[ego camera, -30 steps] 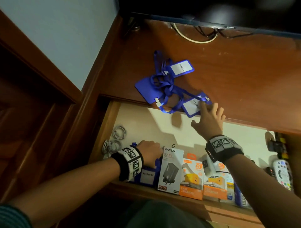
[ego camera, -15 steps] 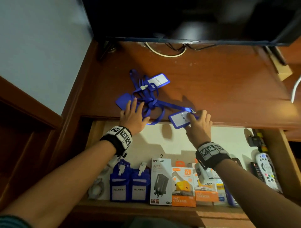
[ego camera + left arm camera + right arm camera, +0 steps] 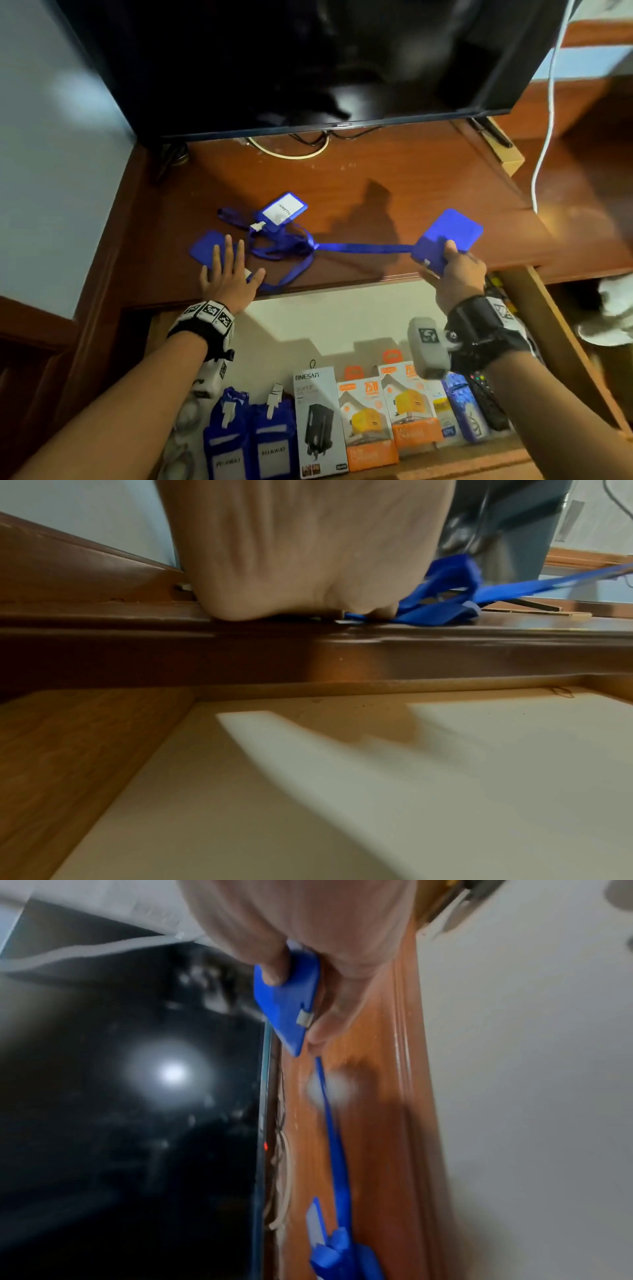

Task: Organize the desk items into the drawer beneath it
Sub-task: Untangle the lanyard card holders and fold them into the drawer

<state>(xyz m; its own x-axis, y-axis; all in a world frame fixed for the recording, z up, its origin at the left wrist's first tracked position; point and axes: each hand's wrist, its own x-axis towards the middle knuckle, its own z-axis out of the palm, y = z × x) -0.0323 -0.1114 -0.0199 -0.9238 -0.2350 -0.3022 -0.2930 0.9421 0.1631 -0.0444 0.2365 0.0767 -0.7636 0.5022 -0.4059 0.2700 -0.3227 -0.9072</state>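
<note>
right hand (image 3: 457, 274) grips badge holder (image 3: 448, 236); left hand (image 3: 229, 279) presses lanyards (image 3: 281, 246).

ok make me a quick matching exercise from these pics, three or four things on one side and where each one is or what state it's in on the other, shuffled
Things:
1. badge holder with the white label up
2. plain blue badge holder
3. black charger box
4. lanyard strap

Places or states:
A. standing in the open drawer
B. stretched taut across the desk
C. gripped in the right hand
D. lying flat on the desk, beyond the left hand

Pairs: 1-D, 2-C, 3-A, 4-B
</note>
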